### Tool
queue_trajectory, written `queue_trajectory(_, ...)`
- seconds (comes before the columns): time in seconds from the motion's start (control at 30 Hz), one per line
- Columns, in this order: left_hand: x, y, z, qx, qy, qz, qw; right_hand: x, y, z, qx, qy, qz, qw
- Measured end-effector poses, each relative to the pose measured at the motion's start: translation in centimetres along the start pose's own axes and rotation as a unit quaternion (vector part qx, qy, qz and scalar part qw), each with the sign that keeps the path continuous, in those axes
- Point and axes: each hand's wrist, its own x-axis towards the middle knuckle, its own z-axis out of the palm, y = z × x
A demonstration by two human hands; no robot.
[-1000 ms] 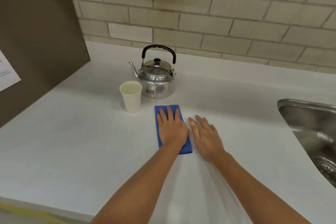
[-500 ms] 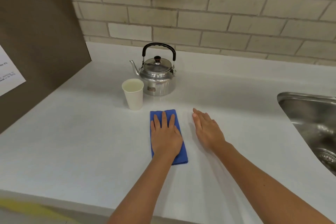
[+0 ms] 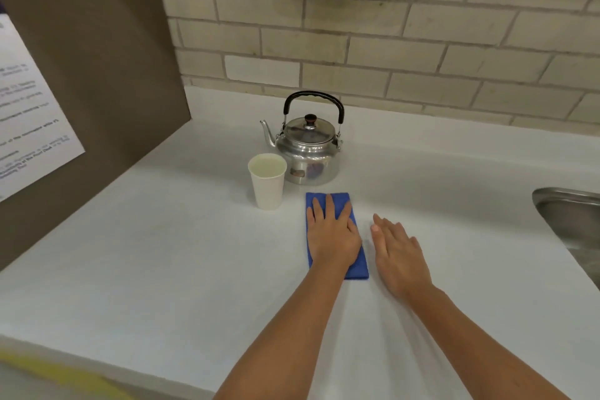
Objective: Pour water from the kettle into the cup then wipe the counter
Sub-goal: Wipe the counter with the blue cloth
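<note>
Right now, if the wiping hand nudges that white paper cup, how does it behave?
The white paper cup looks thin-walled, tall and narrow at the base, so probably apt to tip. It seems filled near the rim, likely adding weight but spilling easily. It would probably slide on the smooth white counter.

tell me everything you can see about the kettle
The kettle is small, round and shiny, metal by its look, with a black arched handle standing upright, a dark knob on its closed lid and a thin spout pointing left. It stands upright on the white counter by the brick wall, just behind the cup. Neither hand touches it.
</note>
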Motion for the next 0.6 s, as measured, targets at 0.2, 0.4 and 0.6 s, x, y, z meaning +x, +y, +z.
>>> queue_trajectory(0.2,-8.6,-7.6,-3.0,-0.004,0.029,-0.021,0.999,-0.7,-3.7,1.5,-0.115,-0.024,-0.045,0.992)
queue_trajectory(0.4,-9.4,-16.9,-7.0,0.037,0.064,-0.092,0.993,-1.0,-6.0,3.8,-0.114,-0.044,-0.084,0.989)
queue_trajectory(0.6,-2.3,-19.8,-8.8,0.067,0.032,-0.121,0.99,-0.8,-5.1,3.8,-0.087,-0.029,-0.079,0.993)
